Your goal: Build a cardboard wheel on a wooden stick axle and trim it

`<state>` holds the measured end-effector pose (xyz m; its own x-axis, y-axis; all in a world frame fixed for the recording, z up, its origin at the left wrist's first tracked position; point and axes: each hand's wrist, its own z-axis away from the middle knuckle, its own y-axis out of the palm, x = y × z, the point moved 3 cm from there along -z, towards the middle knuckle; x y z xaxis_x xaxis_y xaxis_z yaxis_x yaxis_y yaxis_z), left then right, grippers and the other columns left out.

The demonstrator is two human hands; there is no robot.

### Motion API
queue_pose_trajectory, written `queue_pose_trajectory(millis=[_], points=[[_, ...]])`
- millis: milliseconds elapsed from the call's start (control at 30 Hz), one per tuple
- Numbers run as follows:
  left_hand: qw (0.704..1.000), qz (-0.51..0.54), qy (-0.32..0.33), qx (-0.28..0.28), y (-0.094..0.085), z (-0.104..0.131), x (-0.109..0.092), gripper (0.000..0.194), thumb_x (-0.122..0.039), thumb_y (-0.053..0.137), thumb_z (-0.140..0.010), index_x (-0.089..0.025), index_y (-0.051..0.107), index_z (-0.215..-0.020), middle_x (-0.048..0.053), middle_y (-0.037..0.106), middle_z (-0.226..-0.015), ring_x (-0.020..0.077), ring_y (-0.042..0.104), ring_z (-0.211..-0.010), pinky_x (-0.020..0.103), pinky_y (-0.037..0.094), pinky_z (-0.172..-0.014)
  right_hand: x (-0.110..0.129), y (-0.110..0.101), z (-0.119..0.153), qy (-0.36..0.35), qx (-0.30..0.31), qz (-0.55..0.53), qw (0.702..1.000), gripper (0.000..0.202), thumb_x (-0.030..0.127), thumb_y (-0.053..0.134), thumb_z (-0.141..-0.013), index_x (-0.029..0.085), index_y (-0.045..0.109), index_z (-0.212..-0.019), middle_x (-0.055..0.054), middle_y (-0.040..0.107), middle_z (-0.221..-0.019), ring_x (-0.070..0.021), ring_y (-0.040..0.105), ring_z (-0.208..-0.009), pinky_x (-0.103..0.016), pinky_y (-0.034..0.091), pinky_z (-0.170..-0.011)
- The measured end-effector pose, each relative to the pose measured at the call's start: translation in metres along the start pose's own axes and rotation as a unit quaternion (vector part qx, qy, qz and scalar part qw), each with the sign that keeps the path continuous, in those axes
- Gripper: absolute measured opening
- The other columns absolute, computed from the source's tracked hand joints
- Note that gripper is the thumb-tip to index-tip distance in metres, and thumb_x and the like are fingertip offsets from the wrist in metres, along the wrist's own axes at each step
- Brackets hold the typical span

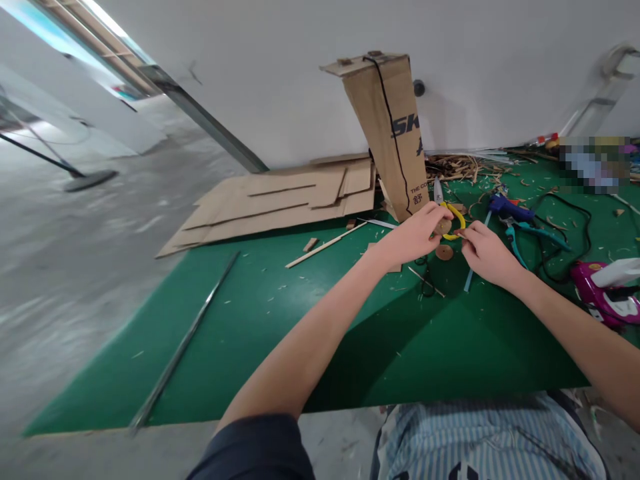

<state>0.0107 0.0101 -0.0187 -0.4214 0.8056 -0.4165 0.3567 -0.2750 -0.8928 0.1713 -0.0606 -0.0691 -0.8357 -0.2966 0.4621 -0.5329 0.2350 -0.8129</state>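
My left hand (414, 233) is closed on a small round cardboard disc (443, 227), held upright above the table. Just to its right, my right hand (487, 253) pinches something small and brownish that I cannot make out, close to the disc. Behind both hands lie scissors (461, 215) with yellow handles, partly covered by my left hand and the disc. A second cardboard disc (444, 252) rests on the green table below my fingers. A thin stick (427, 283) and a loop of black cord (427, 270) are near my left wrist.
A tall cardboard structure (393, 133) with a black cord stands behind my hands. Cardboard sheets (280, 193) lie at the back left, scraps (460, 168) behind. To the right are a blue glue gun (511, 208), teal-handled pliers (540, 233) and a magenta device (600, 293). A metal strip (187, 337) crosses the table's left.
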Motion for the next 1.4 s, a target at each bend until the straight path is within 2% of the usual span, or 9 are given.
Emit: queue_pose_trajectory(millis=[167,300,367,467,533,667,933,1233,1400], points=[[1.0,0.026,-0.002,-0.009,0.003,-0.002,-0.002,0.034,-0.007,0.051,-0.084,-0.017,0.054,-0.117,0.011,0.063,-0.121,0.0236,0.058,-0.117,0.038,0.05,-0.096,-0.001,0.002,0.0,0.03,-0.023,-0.023,0.999,0.031,0.027,0.043,-0.097,0.022,0.069,-0.112,-0.01,0.072,-0.109,-0.0235,0.067,-0.088,-0.036,0.051,-0.076],[0.998,0.051,-0.026,-0.022,0.005,-0.004,-0.001,0.038,-0.011,0.058,-0.08,-0.016,0.055,-0.118,0.011,0.065,-0.119,0.0239,0.062,-0.11,0.038,0.051,-0.092,-0.002,-0.008,-0.004,0.038,-0.131,-0.123,0.983,0.029,0.038,0.051,-0.095,0.021,0.074,-0.094,-0.01,0.068,-0.096,-0.0223,0.062,-0.09,-0.035,0.049,-0.072],[0.997,0.059,-0.036,-0.023,0.005,-0.005,-0.001,0.039,-0.013,0.06,-0.079,-0.015,0.056,-0.117,0.011,0.066,-0.118,0.0237,0.064,-0.106,0.038,0.051,-0.091,-0.005,-0.011,-0.006,0.08,-0.152,-0.227,0.959,0.031,0.046,0.056,-0.092,0.021,0.075,-0.09,-0.005,0.06,-0.078,-0.0176,0.056,-0.074,-0.031,0.045,-0.061],[0.995,0.081,-0.056,-0.006,0.005,-0.006,-0.002,0.039,-0.017,0.064,-0.077,-0.015,0.057,-0.116,0.01,0.067,-0.114,0.0231,0.065,-0.1,0.037,0.052,-0.088,-0.008,-0.007,-0.009,0.145,-0.109,-0.414,0.892,0.035,0.054,0.064,-0.085,0.021,0.074,-0.092,0.004,0.044,-0.058,-0.0099,0.039,-0.051,-0.026,0.034,-0.047],[0.993,0.095,-0.066,0.002,0.005,-0.006,-0.003,0.039,-0.018,0.065,-0.076,-0.016,0.057,-0.114,0.01,0.068,-0.113,0.0231,0.065,-0.099,0.037,0.052,-0.087,-0.008,-0.005,-0.008,0.16,-0.099,-0.469,0.863,0.035,0.054,0.07,-0.08,0.021,0.073,-0.09,0.003,0.049,-0.059,-0.0094,0.042,-0.05,-0.025,0.036,-0.045],[0.993,0.094,-0.065,-0.02,0.004,-0.006,0.0,0.036,-0.02,0.064,-0.078,-0.018,0.056,-0.113,0.009,0.067,-0.113,0.0218,0.065,-0.098,0.035,0.05,-0.086,-0.007,-0.005,-0.007,0.152,-0.108,-0.411,0.892,0.028,0.047,0.07,-0.079,0.022,0.074,-0.091,-0.003,0.067,-0.076,-0.014,0.06,-0.062,-0.027,0.048,-0.05],[0.993,0.091,-0.077,-0.009,0.004,-0.003,0.005,0.034,-0.023,0.062,-0.082,-0.019,0.056,-0.115,0.005,0.067,-0.096,0.0199,0.064,-0.084,0.032,0.048,-0.074,-0.002,-0.003,-0.002,0.089,-0.084,-0.276,0.953,0.025,0.037,0.057,-0.088,0.021,0.073,-0.098,-0.008,0.073,-0.095,-0.0192,0.068,-0.079,-0.032,0.056,-0.062],[0.995,0.072,-0.06,-0.018,0.006,-0.004,0.005,0.03,-0.021,0.06,-0.082,-0.019,0.058,-0.112,0.006,0.068,-0.1,0.0202,0.064,-0.085,0.032,0.047,-0.073,-0.004,0.001,-0.003,0.097,-0.084,-0.262,0.957,0.024,0.036,0.054,-0.091,0.021,0.071,-0.098,-0.005,0.071,-0.081,-0.0159,0.065,-0.06,-0.033,0.057,-0.06],[0.996,0.062,-0.064,-0.017,0.004,-0.003,0.003,0.03,-0.021,0.059,-0.083,-0.019,0.059,-0.113,0.006,0.069,-0.1,0.0209,0.065,-0.086,0.033,0.048,-0.074,-0.001,0.0,-0.002,0.103,-0.094,-0.281,0.949,0.022,0.037,0.056,-0.09,0.022,0.07,-0.097,-0.005,0.071,-0.085,-0.0162,0.067,-0.063,-0.034,0.058,-0.061]])
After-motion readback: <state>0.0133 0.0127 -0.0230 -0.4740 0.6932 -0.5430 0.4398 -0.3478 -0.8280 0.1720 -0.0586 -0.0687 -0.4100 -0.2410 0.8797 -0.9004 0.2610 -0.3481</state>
